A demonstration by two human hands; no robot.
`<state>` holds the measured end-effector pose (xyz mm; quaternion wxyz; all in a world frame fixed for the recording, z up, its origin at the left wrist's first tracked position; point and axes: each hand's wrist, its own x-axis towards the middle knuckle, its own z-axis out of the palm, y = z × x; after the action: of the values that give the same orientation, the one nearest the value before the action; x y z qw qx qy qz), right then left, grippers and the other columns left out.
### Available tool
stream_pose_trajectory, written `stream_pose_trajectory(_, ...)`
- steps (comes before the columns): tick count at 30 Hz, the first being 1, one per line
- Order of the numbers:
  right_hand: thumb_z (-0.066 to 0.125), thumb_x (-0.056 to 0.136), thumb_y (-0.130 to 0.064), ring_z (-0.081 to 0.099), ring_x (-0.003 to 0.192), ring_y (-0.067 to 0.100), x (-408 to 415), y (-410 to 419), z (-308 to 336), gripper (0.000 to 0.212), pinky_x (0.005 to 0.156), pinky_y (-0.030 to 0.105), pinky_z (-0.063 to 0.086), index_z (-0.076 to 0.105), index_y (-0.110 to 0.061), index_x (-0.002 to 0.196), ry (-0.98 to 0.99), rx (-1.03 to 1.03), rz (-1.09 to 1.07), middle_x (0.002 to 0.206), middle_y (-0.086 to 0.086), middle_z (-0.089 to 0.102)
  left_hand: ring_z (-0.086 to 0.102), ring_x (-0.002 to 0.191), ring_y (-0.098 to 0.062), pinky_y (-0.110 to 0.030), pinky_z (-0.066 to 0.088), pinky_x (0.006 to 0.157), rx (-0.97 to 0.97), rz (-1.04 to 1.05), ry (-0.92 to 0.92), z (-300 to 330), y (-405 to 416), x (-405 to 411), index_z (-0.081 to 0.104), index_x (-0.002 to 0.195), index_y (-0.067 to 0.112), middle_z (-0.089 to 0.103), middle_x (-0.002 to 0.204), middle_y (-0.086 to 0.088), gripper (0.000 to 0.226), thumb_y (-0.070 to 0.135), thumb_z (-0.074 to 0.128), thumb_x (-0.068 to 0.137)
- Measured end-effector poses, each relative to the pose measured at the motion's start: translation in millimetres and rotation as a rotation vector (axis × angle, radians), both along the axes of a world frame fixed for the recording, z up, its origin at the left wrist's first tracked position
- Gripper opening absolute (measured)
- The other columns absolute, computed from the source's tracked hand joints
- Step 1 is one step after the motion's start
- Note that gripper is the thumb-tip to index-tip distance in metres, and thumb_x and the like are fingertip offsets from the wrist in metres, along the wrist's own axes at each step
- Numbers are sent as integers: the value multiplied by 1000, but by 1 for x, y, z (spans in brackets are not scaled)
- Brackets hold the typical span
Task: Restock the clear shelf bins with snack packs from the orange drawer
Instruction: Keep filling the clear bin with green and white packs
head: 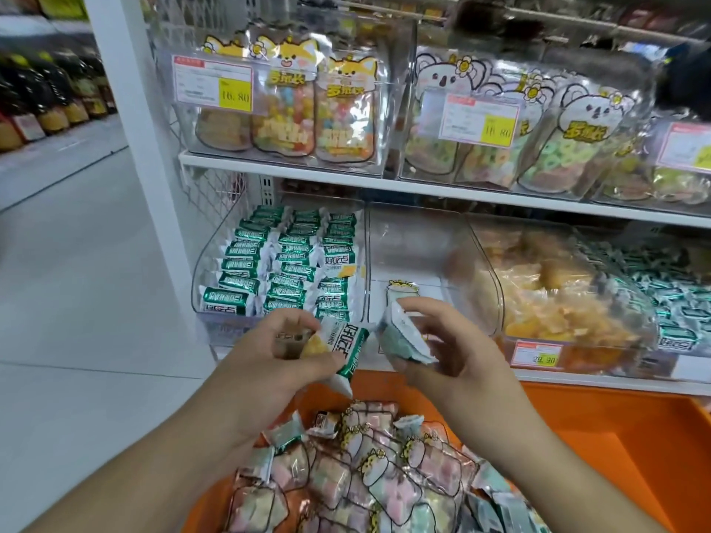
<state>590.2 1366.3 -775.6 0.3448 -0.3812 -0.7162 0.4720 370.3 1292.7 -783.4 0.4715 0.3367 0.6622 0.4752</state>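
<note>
snack packs, green-white (269,271) — rowed in leftmost clear bin (200,271); left hand (269,363) pinching one green-white pack (348,348); right hand (454,344) gripping small pale packs (404,336) — above orange drawer (615,436) heaped with pastel packs (369,475).

Both bare forearms reached forward and upward from the bottom of the view, converging above the orange drawer (600,428). The left hand (277,363) was raised above the drawer's rear left part, back of the hand toward the camera, fingers curled inward and pinching a green-and-white snack pack (346,352) that angled down toward the drawer. The right hand (450,340) sat just beside it, above the drawer's back edge, wrist bent, thumb and curled fingers gripping a small pale packet (402,334). The two hands were near each other, not touching.
</note>
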Motion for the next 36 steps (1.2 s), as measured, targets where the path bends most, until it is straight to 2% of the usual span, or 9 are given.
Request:
stream_pose_trajectory(4, 77, 89, 2, 66, 108, 7, -1, -2, -6, 59, 83, 30, 58, 59, -43, 124, -145, 140, -37, 123, -22, 67, 75, 99, -18, -44, 61, 91, -47, 0, 5, -3, 0, 6, 66, 120, 42, 71, 116, 4, 57, 23, 94, 74)
stream_pose_trajectory(9, 70, 80, 10, 60, 117, 9, -3, -10, -8, 58, 93, 32, 52, 60, -39, 109, -270, 313, 26, 132, -27, 59, 78, 95, -28, -36, 65, 77, -39, -85, -273, 1, -1, 15, 76, 114, 6, 79, 107, -16, 22, 0, 68, 95)
stream_pose_trajectory(12, 68, 75, 15, 57, 123, 9, -2, -13, -5, 57, 96, 25, 49, 66, -31, 108, -254, 365, 52, 129, -22, 56, 77, 97, -35, -41, 65, 78, -22, -30, -469, 2, -3, 15, 75, 112, -3, 77, 109, -23, 23, 7, 58, 99)
stream_pose_trajectory(15, 73, 78, 11, 56, 124, 8, -3, -16, -4, 55, 99, 20, 46, 69, -32, 112, -266, 381, 78, 132, -21, 53, 75, 102, -39, -48, 61, 90, -9, -58, -492, 2, -6, 16, 80, 107, 3, 77, 109, -23, 28, 24, 66, 96)
stream_pose_trajectory(19, 72, 80, 7, 53, 128, 8, -4, -22, -2, 53, 101, 16, 41, 66, -31, 117, -287, 436, 120, 131, -20, 52, 76, 99, -41, -43, 65, 84, 22, -77, -433, -1, -11, 18, 71, 120, 2, 77, 101, -22, 47, 12, 81, 76)
stream_pose_trajectory(22, 65, 83, 3, 52, 127, 13, -1, -22, 2, 49, 98, 21, 44, 63, -31, 119, -257, 349, 171, 129, -18, 54, 77, 95, -37, -39, 65, 78, 45, -47, -369, 0, -13, 19, 67, 123, 13, 79, 102, -16, 52, 7, 83, 74)
stream_pose_trajectory(27, 80, 92, -27, 53, 110, 2, -1, -18, 6, 58, 86, 15, 43, 55, -49, 140, -332, 292, 158, 126, -24, 52, 76, 106, -24, -48, 57, 99, 49, -84, -218, -4, -16, 17, 65, 129, 32, 78, 112, 6, 76, 17, 100, 64)
stream_pose_trajectory(32, 89, 82, -36, 63, 91, 11, 2, -13, 3, 38, 78, 28, 54, 68, -46, 111, -310, 188, 11, 109, -16, 61, 75, 101, -34, -53, 58, 98, 77, 31, -433, -1, -10, 20, 71, 112, -1, 76, 110, -20, 35, 18, 78, 83)
stream_pose_trajectory(36, 86, 85, -38, 73, 85, 30, 5, -9, -1, 27, 74, 41, 60, 63, -27, 95, -163, -64, -83, 93, 1, 73, 76, 102, -29, -49, 56, 99, 88, 108, -466, -3, -5, 16, 68, 122, 2, 79, 109, -13, 33, 17, 73, 92)
